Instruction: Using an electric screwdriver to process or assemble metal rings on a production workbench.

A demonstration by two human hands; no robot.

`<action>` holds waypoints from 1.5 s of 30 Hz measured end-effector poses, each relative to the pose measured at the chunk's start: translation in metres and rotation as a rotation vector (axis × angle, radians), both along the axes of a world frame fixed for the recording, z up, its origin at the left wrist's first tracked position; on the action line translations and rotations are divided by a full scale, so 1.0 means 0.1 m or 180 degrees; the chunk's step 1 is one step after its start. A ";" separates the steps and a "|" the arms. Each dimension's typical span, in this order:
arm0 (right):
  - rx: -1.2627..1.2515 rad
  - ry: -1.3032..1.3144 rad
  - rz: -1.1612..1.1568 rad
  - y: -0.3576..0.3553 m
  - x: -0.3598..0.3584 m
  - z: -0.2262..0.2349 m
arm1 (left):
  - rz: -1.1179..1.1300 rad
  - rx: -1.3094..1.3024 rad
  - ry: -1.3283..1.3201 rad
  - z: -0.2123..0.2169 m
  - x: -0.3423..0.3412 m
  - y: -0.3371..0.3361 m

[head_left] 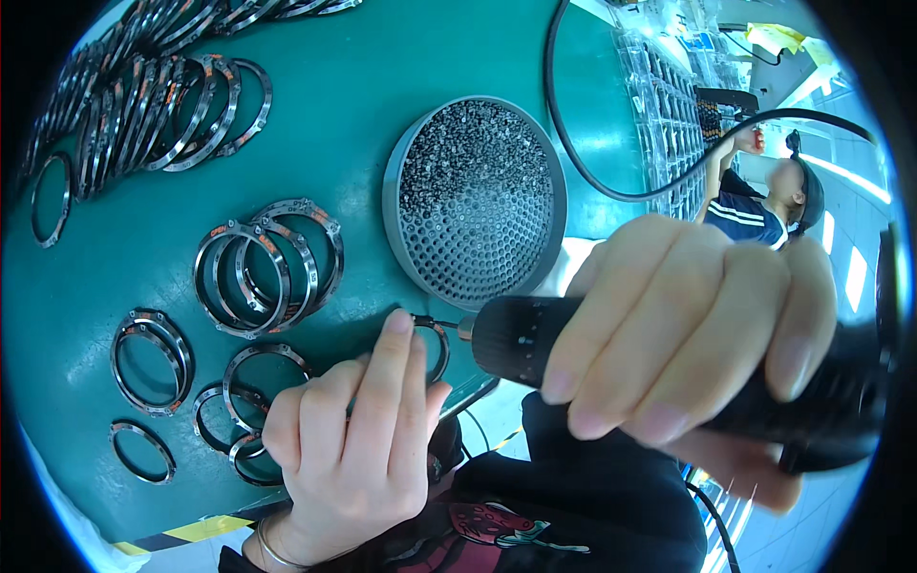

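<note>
At the near edge of the green table (344,105), the left hand (353,444) lies over a metal ring (435,346), its index and middle fingers (387,372) pressed together and laid flat on the ring's rim to pin it against the tabletop; the thumb is tucked below and I cannot tell what it does. The right hand (683,329) is wrapped in a full fist round a black powered screwdriver (535,334), all four fingers curled close over its barrel; the thin bit points left and meets the ring just beside the left fingertips. The step in hand looks like driving a small screw into the ring, though the screw itself is too small to make out here. The next move, as I judge it, calls for keeping the bit square to the ring and the left fingers firm, so the ring does not spin or skid off the table edge. Behind the work stands a round grey perforated tray (475,201) of tiny screws; loose and stacked rings (263,267) lie to the left; a black cable (611,186) curves across the table.
</note>
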State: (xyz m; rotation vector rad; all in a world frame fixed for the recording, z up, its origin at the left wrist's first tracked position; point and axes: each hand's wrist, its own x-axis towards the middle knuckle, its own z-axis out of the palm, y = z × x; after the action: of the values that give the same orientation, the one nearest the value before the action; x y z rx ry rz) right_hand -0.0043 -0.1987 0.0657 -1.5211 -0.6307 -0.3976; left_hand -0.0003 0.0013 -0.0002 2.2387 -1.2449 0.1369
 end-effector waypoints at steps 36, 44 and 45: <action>0.0847 -0.0395 -0.0787 -0.19 -0.25 0.16 | 0.0183 0.0115 0.0236 0.06 -0.05 -0.07; 0.0368 -0.0390 -0.0622 0.03 -0.15 -0.04 | 0.0242 0.0155 0.0137 0.05 -0.05 -0.02; 0.0309 -0.0362 -0.0599 0.03 -0.15 -0.02 | 0.0242 0.0160 0.0140 0.06 -0.04 -0.02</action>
State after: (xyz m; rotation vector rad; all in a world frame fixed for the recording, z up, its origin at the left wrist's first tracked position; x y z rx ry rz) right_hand -0.0191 -0.1961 0.0635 -1.4768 -0.5500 -0.6534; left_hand -0.0045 -0.0005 0.0057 2.3207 -1.1525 0.0856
